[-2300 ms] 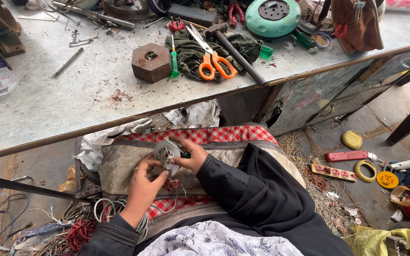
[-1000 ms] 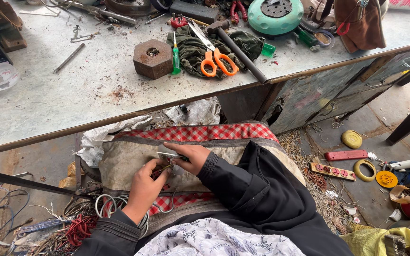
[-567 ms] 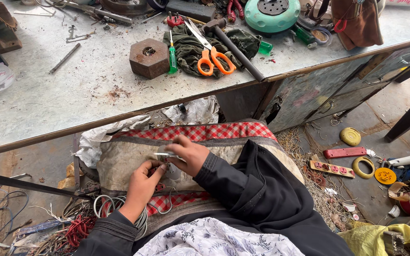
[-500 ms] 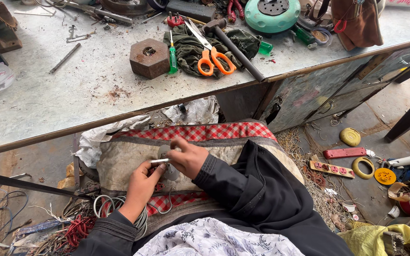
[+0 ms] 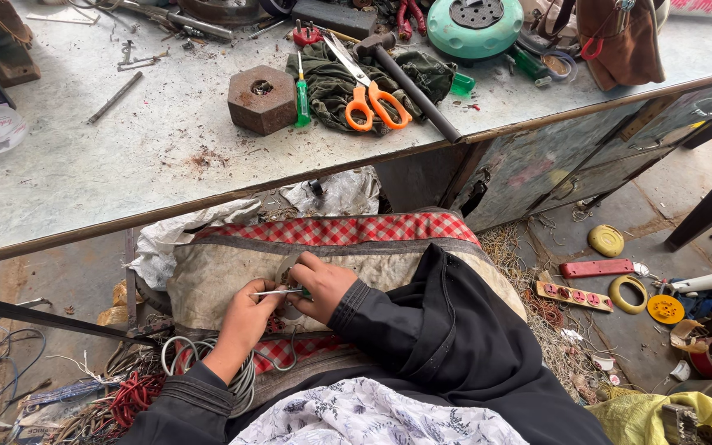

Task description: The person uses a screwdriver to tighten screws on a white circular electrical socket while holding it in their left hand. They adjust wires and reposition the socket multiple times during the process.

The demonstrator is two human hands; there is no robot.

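Head view, lap area. Your left hand [image 5: 250,306] has its fingers curled and pressed against a thin metal tool [image 5: 278,292], which looks like a small screwdriver with a green handle end. Your right hand [image 5: 323,282] is closed over the other end of that tool and over a small grey part [image 5: 287,268]; the fingers are bunched together, pinching down on it. What the part is cannot be told, as it is mostly hidden. Both hands rest on a worn cushion [image 5: 348,247] with a red checked edge, lying across your lap.

Progress, as a judgement: the tool is applied to the part and the work is mid-way. Nothing finished lies beside your hands, and no loose screws or covers can be made out on the cushion.

Head view, workbench [image 5: 84,173]. Well apart from your hands: orange-handled scissors [image 5: 368,91], a hammer [image 5: 405,70], a rusty hexagonal block [image 5: 262,99], a green screwdriver [image 5: 302,95], a teal round casing [image 5: 477,25].

Head view, floor. Coils of wire [image 5: 125,395] by your left arm; red socket strips [image 5: 595,268] and yellow round fittings [image 5: 606,240] to your right.
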